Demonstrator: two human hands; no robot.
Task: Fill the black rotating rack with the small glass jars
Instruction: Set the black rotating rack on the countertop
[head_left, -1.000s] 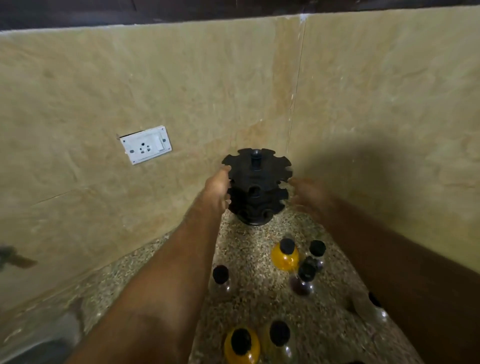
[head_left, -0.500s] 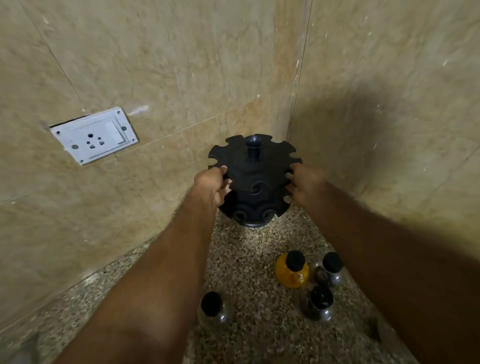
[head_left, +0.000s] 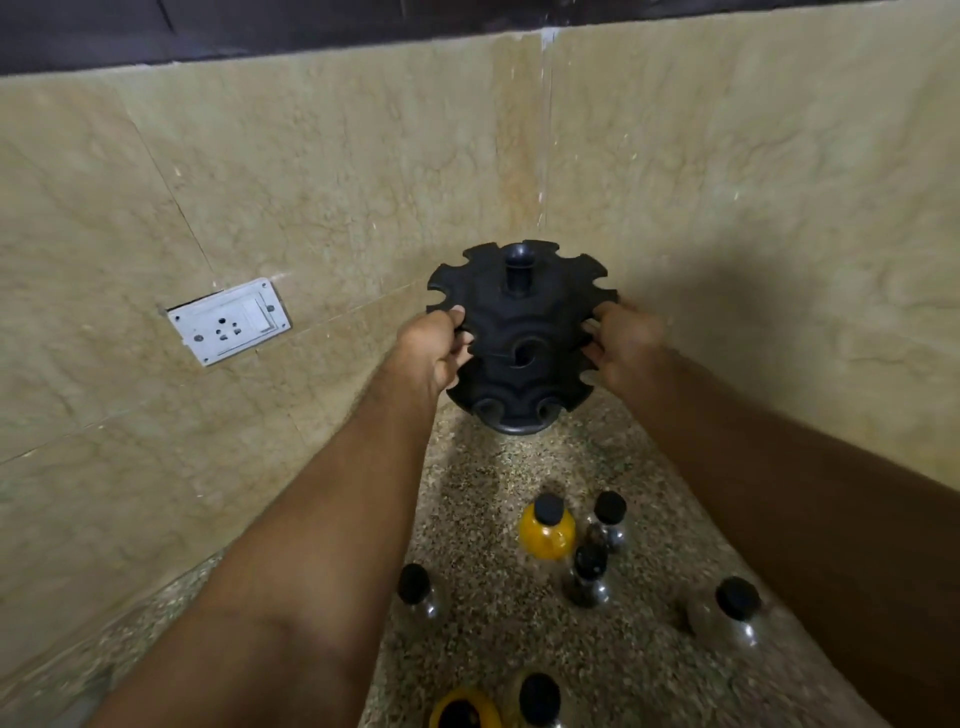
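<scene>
The left grip (head_left: 434, 345) and right grip (head_left: 621, 340) hold the black rack (head_left: 522, 332) by opposite sides of its notched top tier in the counter (head_left: 483, 493) corner, black-capped jars (head_left: 547, 530) standing nearer the camera, a socket (head_left: 228, 321) on the left wall (head_left: 311, 182).

One black rack (head_left: 522, 358) stands in the far corner of the bench (head_left: 483, 499). Two hands grip it, the left hand (head_left: 434, 348) and the right hand (head_left: 623, 343). On the bench I count seven small glass jars, all with black caps. Two are yellow: the middle yellow jar (head_left: 546, 538) and the near-edge yellow jar (head_left: 465, 711). Five are clear or dark: the left jar (head_left: 417, 597), the right jar (head_left: 730, 618), the dark jar (head_left: 589, 579), the back jar (head_left: 611, 522) and the near-edge clear jar (head_left: 538, 701). There is one wall socket (head_left: 228, 325).
</scene>
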